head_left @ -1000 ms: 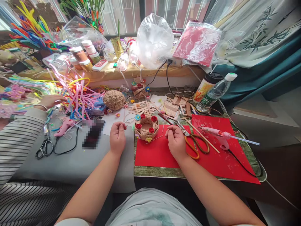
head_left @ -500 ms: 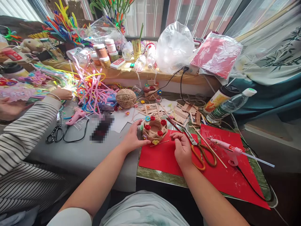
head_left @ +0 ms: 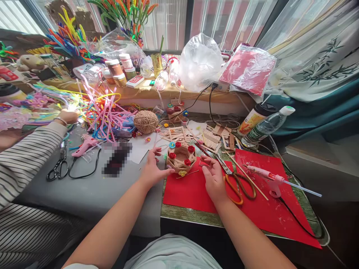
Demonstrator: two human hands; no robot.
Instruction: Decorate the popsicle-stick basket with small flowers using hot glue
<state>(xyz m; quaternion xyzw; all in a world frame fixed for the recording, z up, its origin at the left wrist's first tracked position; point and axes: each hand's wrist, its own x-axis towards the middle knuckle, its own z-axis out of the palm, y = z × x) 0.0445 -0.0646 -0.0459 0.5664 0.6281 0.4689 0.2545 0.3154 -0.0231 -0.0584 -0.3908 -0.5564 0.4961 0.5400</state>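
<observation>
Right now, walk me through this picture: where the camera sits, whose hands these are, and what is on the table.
There is no machine here. The camera sits on a person's head, looking down at their own bare arms. The left hand and right hand sit on either side of a small twine basket trimmed with red flowers; both are open, and neither clearly grips it. The basket stands on a red sheet. To the right lie scissors and a glue gun. A ball of twine sits behind. The striped sleeve at left belongs to another person.
</observation>
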